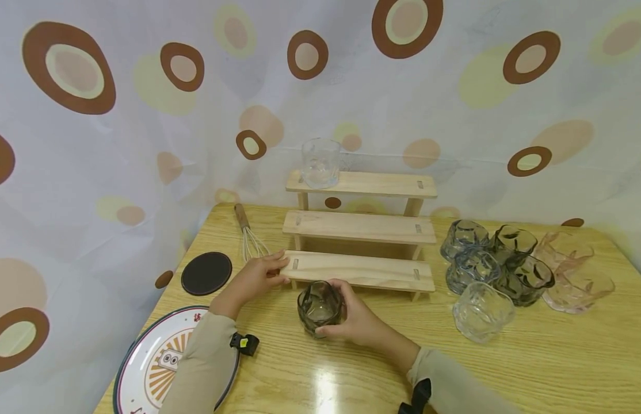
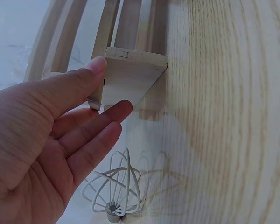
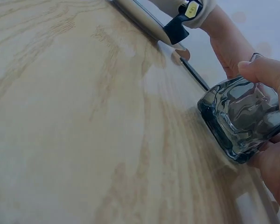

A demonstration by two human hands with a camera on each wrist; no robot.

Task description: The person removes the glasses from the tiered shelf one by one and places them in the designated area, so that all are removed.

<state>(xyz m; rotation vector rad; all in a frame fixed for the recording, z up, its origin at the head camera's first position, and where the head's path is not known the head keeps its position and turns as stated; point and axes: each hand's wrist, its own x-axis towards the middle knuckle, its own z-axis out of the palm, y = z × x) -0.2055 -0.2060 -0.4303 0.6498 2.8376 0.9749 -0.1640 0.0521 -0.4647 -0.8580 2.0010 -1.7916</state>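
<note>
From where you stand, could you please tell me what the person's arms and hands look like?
Both hands, the left hand and the right hand, are bare, with no gloves or rings visible. Each arm wears a long beige sleeve reaching the wrist. A small black clip with a yellow spot sits at the left cuff, and a black strap at the right cuff.

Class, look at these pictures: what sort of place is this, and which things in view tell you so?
Probably a staged tabletop set-up, not a real kitchen: a wooden table backed by a spotted curtain, a three-step wooden shelf and a cluster of glasses. The right hand holds a dark glass.
</note>
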